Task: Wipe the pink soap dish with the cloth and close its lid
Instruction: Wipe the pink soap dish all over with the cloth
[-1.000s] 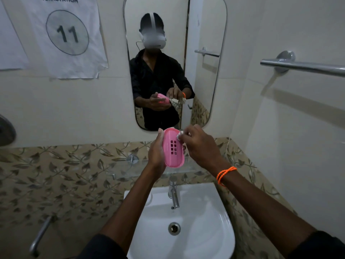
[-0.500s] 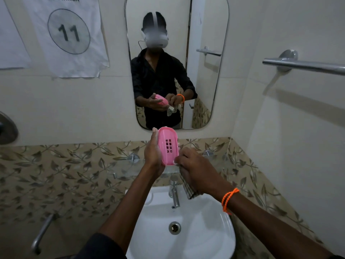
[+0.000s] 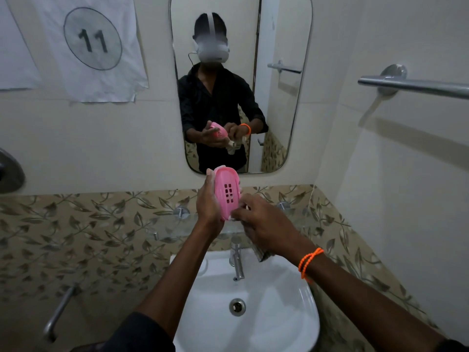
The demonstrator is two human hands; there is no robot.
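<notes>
My left hand (image 3: 208, 203) holds the pink soap dish (image 3: 227, 193) upright in front of the mirror, its slotted inner face turned toward me. My right hand (image 3: 264, 224) grips a bunched cloth (image 3: 262, 254) and presses at the dish's lower right edge. Most of the cloth is hidden under that hand; a dark end hangs below it. The dish's lid cannot be made out from here.
Below my hands are a white washbasin (image 3: 291, 326) with a chrome tap (image 3: 237, 260) and a glass shelf (image 3: 177, 224) on the tiled wall. A mirror (image 3: 279, 110) hangs ahead. A steel towel rail (image 3: 416, 85) juts from the right wall.
My right hand went from the dish's top edge down to its lower edge, pulling the cloth along. The left hand tilted the dish slightly and kept holding it.
</notes>
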